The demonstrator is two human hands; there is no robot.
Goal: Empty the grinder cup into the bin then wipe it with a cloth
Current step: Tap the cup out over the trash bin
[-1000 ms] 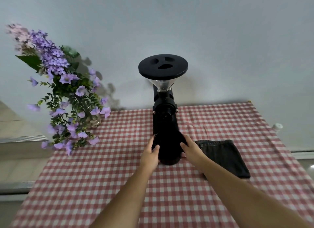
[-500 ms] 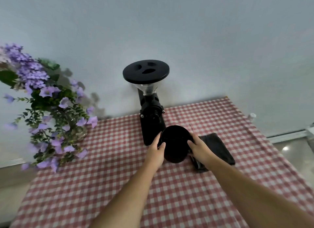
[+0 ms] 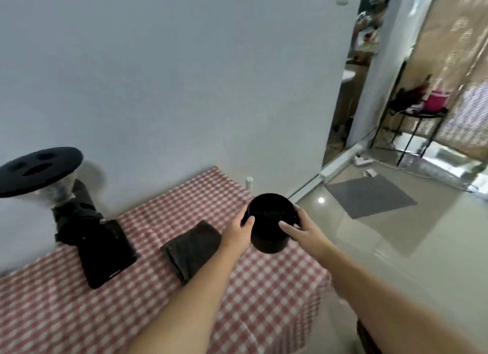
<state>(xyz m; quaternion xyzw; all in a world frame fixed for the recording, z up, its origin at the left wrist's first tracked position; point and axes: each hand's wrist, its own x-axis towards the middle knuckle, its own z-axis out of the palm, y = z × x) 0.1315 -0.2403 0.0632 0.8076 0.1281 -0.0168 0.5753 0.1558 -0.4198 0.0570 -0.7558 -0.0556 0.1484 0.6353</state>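
Observation:
The round black grinder cup (image 3: 269,221) is held upright in the air above the right end of the table, its open top facing up. My left hand (image 3: 236,235) grips its left side and my right hand (image 3: 301,228) grips its right side. A dark folded cloth (image 3: 191,249) lies on the checked tablecloth just left of my left hand. The black coffee grinder (image 3: 89,232) with its wide round lid stands at the left. No bin is in view.
The table with the red and white checked cloth (image 3: 264,295) ends at the right, beside a glossy tiled floor with a grey mat (image 3: 369,195). A white wall is behind. A black metal stand (image 3: 412,124) with a pink container stands by the blinds.
Both hands lifted the cup away from the grinder and carried it right, past the cloth. The view swung right, so the flowers left the frame and the floor came in.

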